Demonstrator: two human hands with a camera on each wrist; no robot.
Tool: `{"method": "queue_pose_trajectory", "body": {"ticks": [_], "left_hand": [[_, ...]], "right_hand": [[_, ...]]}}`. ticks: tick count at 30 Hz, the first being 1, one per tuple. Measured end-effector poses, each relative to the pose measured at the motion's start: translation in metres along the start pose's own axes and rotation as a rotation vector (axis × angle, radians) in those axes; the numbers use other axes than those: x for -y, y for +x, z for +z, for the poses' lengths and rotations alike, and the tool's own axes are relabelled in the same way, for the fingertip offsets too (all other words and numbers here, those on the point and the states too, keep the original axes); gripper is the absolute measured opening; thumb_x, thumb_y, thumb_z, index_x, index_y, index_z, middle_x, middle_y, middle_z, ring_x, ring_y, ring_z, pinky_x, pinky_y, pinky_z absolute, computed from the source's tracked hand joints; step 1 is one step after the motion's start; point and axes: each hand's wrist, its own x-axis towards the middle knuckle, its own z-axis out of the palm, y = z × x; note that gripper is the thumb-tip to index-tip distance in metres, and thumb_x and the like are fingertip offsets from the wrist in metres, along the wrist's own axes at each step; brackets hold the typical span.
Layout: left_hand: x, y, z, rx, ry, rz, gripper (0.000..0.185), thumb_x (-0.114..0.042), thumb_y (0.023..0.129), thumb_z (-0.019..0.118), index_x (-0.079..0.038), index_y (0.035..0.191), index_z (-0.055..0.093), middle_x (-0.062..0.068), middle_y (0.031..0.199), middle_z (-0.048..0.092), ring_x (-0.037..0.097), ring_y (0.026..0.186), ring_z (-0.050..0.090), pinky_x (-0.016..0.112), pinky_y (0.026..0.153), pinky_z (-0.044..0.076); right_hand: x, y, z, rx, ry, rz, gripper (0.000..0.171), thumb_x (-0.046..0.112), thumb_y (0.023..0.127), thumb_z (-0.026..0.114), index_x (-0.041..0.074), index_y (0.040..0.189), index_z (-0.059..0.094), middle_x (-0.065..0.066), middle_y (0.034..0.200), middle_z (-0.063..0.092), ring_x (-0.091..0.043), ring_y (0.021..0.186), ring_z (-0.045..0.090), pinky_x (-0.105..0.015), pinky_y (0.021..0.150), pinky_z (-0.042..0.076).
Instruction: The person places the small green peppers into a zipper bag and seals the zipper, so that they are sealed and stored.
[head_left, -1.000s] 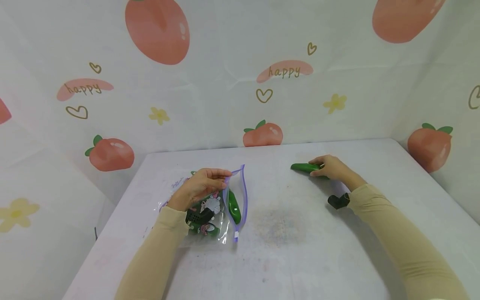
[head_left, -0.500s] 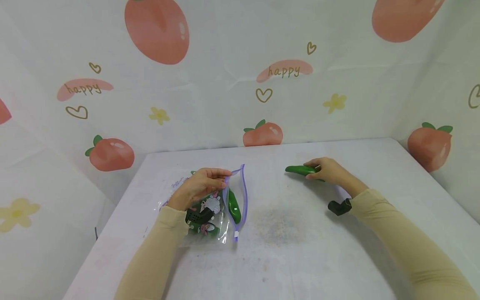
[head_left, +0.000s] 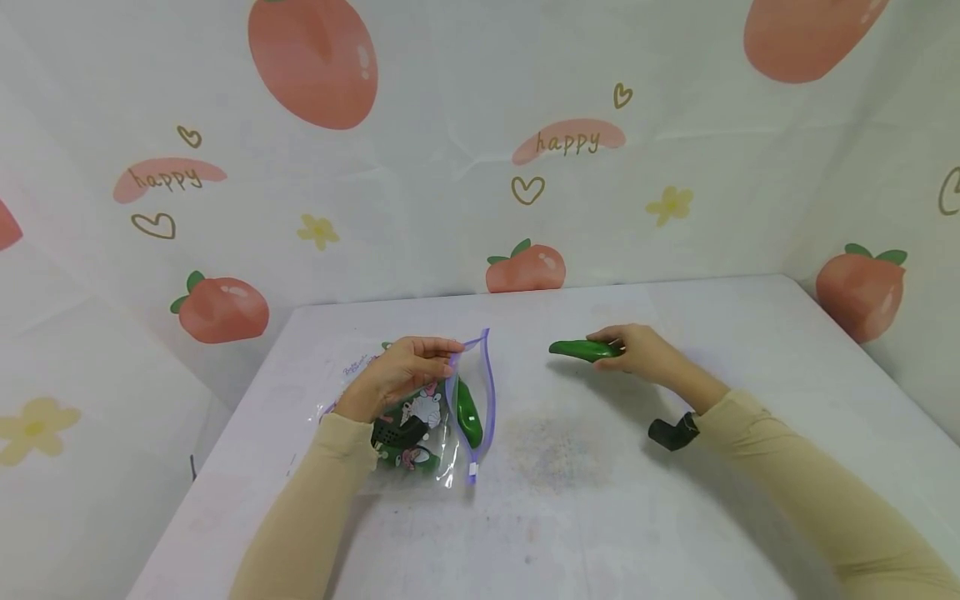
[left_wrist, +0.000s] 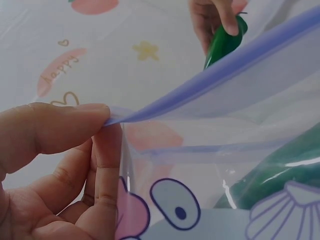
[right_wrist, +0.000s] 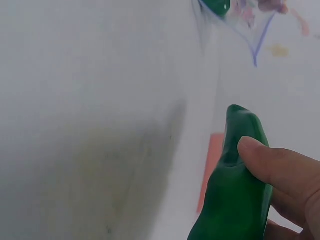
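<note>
Two hands work over a pale, matte tabletop (head_left: 570,517) that carries a faint grey smudge near its middle. At the left, the left hand (head_left: 401,371) pinches the upper lip of a clear zip bag (head_left: 438,417) between thumb and forefinger (left_wrist: 107,150); the left wrist view shows the thin, glossy film pulled taut from that pinch, with its lavender zip strip (left_wrist: 235,70) running up and away. The bag lies flat on the table with its mouth held open toward the right, the purple rim forming a narrow loop. Its film is printed with cartoon figures, and inside it lies a smooth green pepper-shaped piece (head_left: 468,414), elongated and shiny, just behind the open rim. More green shapes and a dark perforated object show through the plastic beneath the hand, too muddled to name.

To the right of the bag, apart from it, the right hand (head_left: 637,354) grips a second green toy pepper (head_left: 583,350) by its thicker end, fingers curled round it and the thumb (right_wrist: 272,162) pressed on top. The pepper is tapered, slightly curved, glossy like moulded plastic, and its narrow tip points left toward the bag's mouth. A small black device (head_left: 671,433) sits at the right wrist, where the beige sleeve (head_left: 810,500) begins.
</note>
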Motion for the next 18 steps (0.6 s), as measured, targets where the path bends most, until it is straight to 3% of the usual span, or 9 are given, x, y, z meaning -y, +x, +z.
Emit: {"method": "queue_pose_trajectory", "body": {"ticks": [11,18], "left_hand": [[0.002,0.0,-0.001,0.003,0.004,0.008,0.039,0.007,0.09,0.058,0.009,0.129,0.052,-0.003,0.098,0.06,0.006,0.076,0.056,0.017,0.062,0.044],[0.003,0.001,-0.002,0.003,0.017,0.005,0.048,0.007,0.091,0.056,0.016,0.135,0.041,-0.003,0.098,0.06,0.005,0.077,0.056,0.017,0.062,0.044]], "right_hand": [[0.021,-0.006,0.012,-0.028,0.017,-0.048,0.046,0.016,0.084,0.076,0.004,0.126,0.064,-0.017,0.116,0.066,-0.024,0.093,0.06,-0.033,0.076,0.046],[0.031,-0.01,0.018,-0.013,0.033,-0.088,0.046,0.016,0.083,0.077,0.004,0.125,0.064,-0.014,0.114,0.068,-0.022,0.094,0.062,-0.032,0.076,0.047]]}}
